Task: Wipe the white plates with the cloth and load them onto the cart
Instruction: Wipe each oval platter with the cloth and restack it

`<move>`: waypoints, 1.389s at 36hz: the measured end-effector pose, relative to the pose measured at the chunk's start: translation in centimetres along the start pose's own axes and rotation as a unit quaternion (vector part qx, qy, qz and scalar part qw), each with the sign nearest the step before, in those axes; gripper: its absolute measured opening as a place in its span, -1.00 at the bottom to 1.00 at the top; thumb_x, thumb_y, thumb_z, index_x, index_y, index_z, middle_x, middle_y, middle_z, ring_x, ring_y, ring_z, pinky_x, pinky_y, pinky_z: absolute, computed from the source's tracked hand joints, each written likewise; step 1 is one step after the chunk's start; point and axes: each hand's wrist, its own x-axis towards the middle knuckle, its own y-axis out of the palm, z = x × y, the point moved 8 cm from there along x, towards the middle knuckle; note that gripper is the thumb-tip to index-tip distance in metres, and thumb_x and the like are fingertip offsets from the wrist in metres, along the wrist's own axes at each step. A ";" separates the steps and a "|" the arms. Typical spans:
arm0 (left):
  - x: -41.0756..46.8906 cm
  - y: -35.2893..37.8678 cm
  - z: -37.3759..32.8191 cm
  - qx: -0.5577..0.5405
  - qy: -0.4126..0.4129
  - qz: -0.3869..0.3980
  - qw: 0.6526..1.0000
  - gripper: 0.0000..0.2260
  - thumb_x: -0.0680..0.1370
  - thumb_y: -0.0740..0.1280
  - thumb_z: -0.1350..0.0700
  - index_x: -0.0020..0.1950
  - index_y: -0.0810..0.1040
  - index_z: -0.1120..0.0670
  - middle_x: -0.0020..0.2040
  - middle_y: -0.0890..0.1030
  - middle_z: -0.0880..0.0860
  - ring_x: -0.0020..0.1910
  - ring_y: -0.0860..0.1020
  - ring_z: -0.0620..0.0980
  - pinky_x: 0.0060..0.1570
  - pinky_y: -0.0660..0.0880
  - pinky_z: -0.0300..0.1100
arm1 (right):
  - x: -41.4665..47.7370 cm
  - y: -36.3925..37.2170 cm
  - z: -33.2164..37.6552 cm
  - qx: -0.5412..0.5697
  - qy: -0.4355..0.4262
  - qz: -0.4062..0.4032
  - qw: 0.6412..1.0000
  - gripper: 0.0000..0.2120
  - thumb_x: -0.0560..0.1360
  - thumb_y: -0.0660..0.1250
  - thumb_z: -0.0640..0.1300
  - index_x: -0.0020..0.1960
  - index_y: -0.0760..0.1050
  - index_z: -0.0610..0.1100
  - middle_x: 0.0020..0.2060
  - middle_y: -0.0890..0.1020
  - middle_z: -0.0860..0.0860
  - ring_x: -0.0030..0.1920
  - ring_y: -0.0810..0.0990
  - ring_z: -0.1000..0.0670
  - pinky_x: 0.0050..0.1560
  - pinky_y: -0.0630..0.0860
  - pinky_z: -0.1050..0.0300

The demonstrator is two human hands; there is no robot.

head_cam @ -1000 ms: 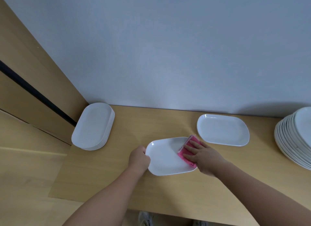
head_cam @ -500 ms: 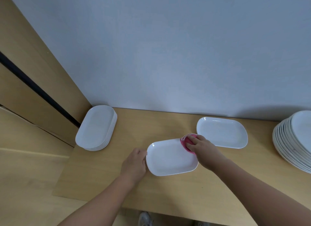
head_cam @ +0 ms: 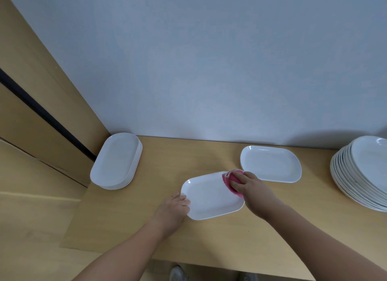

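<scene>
Pale blue-grey wall (head_cam: 209, 71) fills the upper part of our view, and below it runs a light wooden counter (head_cam: 209, 243). On our left a wooden panel (head_cam: 31, 88) crossed by a dark strip (head_cam: 41, 113) meets the wall at the corner.

We see one white oblong plate, the near plate (head_cam: 209, 199), lying flat near the counter's front edge, straight ahead of us. Our left hand (head_cam: 171, 211) holds its left end, with the fingers curled over the rim. Our right hand (head_cam: 253, 192) is closed around a bunched pink cloth (head_cam: 229, 181) and presses it onto the plate's far right corner; the cloth touches the plate and partly hangs past its rim.

Just beyond our right hand sits the far plate (head_cam: 270, 163), single and flat, close to the wall and apart from the near plate. The left stack (head_cam: 115, 161) of white oblong plates stands in the corner by the wooden panel, well apart from the near plate. The right stack (head_cam: 364, 174) is taller, leans a little, and is cut off by the right edge of the view.

Under the counter's front edge we can make out the tips of two shoes (head_cam: 178, 274).
</scene>
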 end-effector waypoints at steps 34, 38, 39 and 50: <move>-2.7 -3.3 3.7 -0.579 -0.327 -0.132 0.735 -0.62 0.55 0.23 0.38 0.23 0.58 -0.01 -0.01 0.64 0.18 -0.05 0.58 0.01 0.06 0.54 -0.08 | 0.0 -6.0 8.2 0.042 -0.112 -0.178 0.977 -0.47 0.28 0.43 -0.45 0.22 0.60 -0.15 0.23 0.59 -0.11 0.14 0.59 -0.21 0.06 0.60 -0.01; -2.9 -1.9 3.9 -0.613 -0.370 -0.134 0.685 -0.66 0.53 0.25 0.41 0.24 0.57 0.14 0.00 0.70 0.08 0.01 0.64 -0.01 0.08 0.58 -0.09 | 1.3 -5.1 9.8 0.052 -0.144 -0.167 0.974 -0.43 0.22 0.49 -0.41 0.21 0.60 -0.13 0.20 0.61 -0.09 0.12 0.61 -0.18 0.06 0.58 0.05; -2.8 -1.7 3.9 -0.615 -0.379 -0.133 0.679 -0.68 0.53 0.25 0.40 0.21 0.59 0.15 0.00 0.70 0.08 0.02 0.65 0.02 0.07 0.59 -0.05 | 1.7 -5.0 10.2 0.047 -0.151 -0.172 0.972 -0.41 0.15 0.53 -0.41 0.16 0.63 -0.13 0.15 0.63 -0.08 0.07 0.64 -0.17 0.00 0.59 0.08; -2.3 -1.3 4.0 -0.608 -0.405 -0.119 0.673 -0.69 0.45 0.38 0.39 0.09 0.54 0.06 -0.06 0.59 0.06 -0.08 0.60 0.07 -0.11 0.57 -0.01 | 6.1 1.8 10.5 -0.041 -0.106 0.006 0.994 -0.28 0.54 0.16 -0.12 0.58 -0.14 0.01 0.57 -0.02 -0.05 0.55 -0.13 -0.20 0.49 -0.17 -0.16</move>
